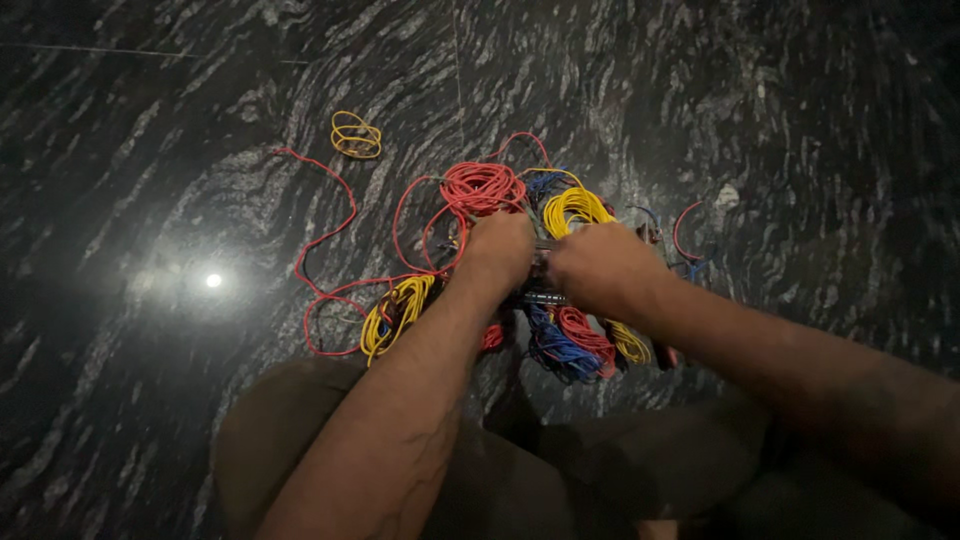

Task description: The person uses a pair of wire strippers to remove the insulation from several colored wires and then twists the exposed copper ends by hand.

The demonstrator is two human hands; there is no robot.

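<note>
My left hand [497, 250] and my right hand [600, 268] are closed side by side over a small dark object [543, 285] in the middle of a pile of coiled wires. Most of that object is hidden under the fingers. A red wire coil [483, 187] lies just beyond my left hand, and a yellow coil [575, 207] lies beyond my right hand. Blue and red coils [567, 345] sit under my right wrist. Another yellow coil [397, 310] lies left of my left forearm.
A loose red wire [325, 240] snakes out to the left over the dark marbled stone floor [150, 150]. A small yellow coil [356, 135] lies apart at the upper left. My knees in dark trousers [300, 420] fill the bottom of the view.
</note>
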